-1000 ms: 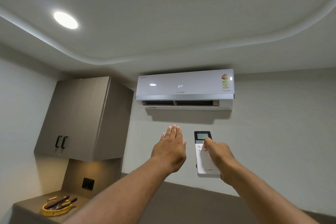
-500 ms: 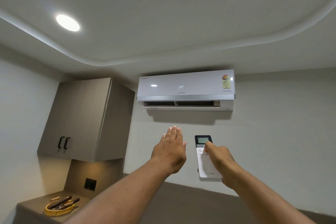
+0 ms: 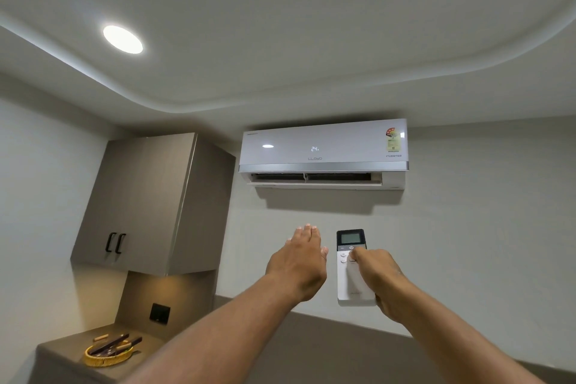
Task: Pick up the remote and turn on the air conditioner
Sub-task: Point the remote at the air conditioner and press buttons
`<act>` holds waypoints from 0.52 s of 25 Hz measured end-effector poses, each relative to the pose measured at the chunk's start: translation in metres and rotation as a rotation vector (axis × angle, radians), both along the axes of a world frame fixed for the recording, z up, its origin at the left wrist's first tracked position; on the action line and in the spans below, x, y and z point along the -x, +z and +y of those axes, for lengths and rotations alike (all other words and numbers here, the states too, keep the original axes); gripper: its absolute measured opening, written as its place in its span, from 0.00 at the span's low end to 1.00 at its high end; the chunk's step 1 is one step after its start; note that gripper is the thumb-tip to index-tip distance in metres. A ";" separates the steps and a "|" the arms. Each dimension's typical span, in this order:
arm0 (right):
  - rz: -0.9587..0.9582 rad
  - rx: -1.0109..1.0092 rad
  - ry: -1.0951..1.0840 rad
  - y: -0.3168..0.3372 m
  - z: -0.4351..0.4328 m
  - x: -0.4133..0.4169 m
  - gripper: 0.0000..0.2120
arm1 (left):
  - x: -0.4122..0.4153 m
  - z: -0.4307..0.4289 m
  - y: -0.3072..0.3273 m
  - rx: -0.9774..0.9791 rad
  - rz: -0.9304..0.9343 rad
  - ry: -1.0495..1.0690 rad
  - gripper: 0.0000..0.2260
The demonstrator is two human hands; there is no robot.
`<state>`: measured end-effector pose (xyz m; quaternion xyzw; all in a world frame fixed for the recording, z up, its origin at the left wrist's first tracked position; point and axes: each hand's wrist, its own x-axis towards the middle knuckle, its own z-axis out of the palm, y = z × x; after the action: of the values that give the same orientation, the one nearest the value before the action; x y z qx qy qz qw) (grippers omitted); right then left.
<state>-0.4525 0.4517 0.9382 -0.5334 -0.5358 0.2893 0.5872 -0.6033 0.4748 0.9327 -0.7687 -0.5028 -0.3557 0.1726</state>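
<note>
Nearest, at abt 5 o'clock in the view, the remote (image 3: 353, 271) is being gripped by the right hand (image 3: 381, 282), fingers wrapped behind its lower body and the thumb being laid over the buttons just under the power symbol; whether a button is being pressed can't be told. Just beside it, at 7 o'clock from the remote's screen, the left hand (image 3: 299, 265) is being held flat and open, palm away, gripping nothing. The remote is being judged light, stiff plastic w/ a smooth, slightly slippery shell, prob. fragile if dropped; it is best being held low around the sides, so the screen end is being left free and aimed at the unit. Farther off, at 12 o'clock above both hands, the air conditioner (image 3: 324, 150) is being shown on the wall w/ "24" lit and its flap open, so it is being judged as likely on already. At 8 o'clock, a basket (image 3: 107, 355) on a counter is being seen; its contents are hard to make out. The right-hand fingers behind the remote are being hidden.
</note>
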 end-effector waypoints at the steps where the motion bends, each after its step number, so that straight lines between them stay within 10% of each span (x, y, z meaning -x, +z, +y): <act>1: 0.007 -0.009 0.012 0.000 0.002 0.000 0.10 | -0.004 -0.002 -0.002 0.003 -0.017 -0.025 0.22; 13: 0.060 -0.082 -0.258 -0.017 -0.018 -0.105 0.09 | -0.117 0.006 -0.017 -0.047 -0.259 -0.347 0.14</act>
<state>-0.3472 0.4336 0.9212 -0.5643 -0.4563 0.2052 0.6567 -0.4860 0.4803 0.9157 -0.7873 -0.3724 -0.4877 0.0607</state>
